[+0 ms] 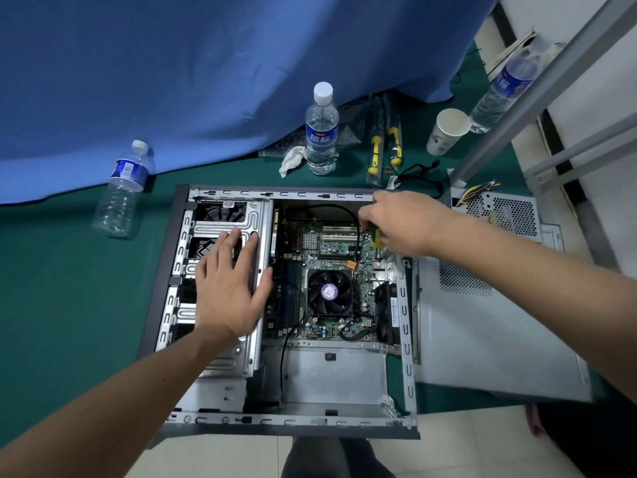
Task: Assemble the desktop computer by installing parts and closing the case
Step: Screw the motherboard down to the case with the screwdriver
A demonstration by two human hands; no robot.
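Presently your right hand [403, 224] grips a yellow-handled screwdriver [377, 238] at the far corner of the motherboard [331, 257], apparently fastening it, while your left hand [229, 284] presses flat, fingers straight, on the drive cage [255, 215]. The open case [408, 339] lies on its side on the green table [69, 288]; power supply [506, 212] and side panel [482, 332] wait outside. Next, keep the tip squarely seated. The paper cup [448, 131] shows no contents; the upright bottle [321, 132] holds water.

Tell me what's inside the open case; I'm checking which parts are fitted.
Inside the case: motherboard, CPU fan, drive cage, black cables. The right hand hides the board's far corner.
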